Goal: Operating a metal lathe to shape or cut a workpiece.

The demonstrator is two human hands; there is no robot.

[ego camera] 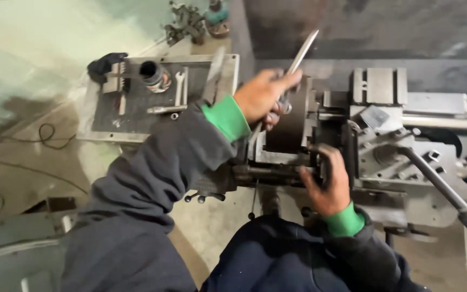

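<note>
Gripping a long metal bar (301, 53), the left hand (264, 96) sits on top of the lathe chuck (290, 127), its fingers curled shut around the bar's lower end. The bar rises up and away from the chuck, slanting out past the knuckles, so most of its length stands clear above the fingers while the gripped end is hidden inside the fist against the chuck's upper edge. The right hand (328, 181) is below and in front of the chuck, its fingers wrapped closed over a dark part on the machine's near side; what exactly they clasp cannot be told. The chuck itself, a dark round drum, lies between the two hands. To the right of the chuck stands the grey tool carriage (385, 140), with a long lever (444, 186) slanting down from it. To the left of the chuck, beyond the left forearm in its green-cuffed sleeve, a flat metal tray (104, 121) holds a wrench (179, 86), a dark cylinder (152, 73) and loose jaws.
</note>
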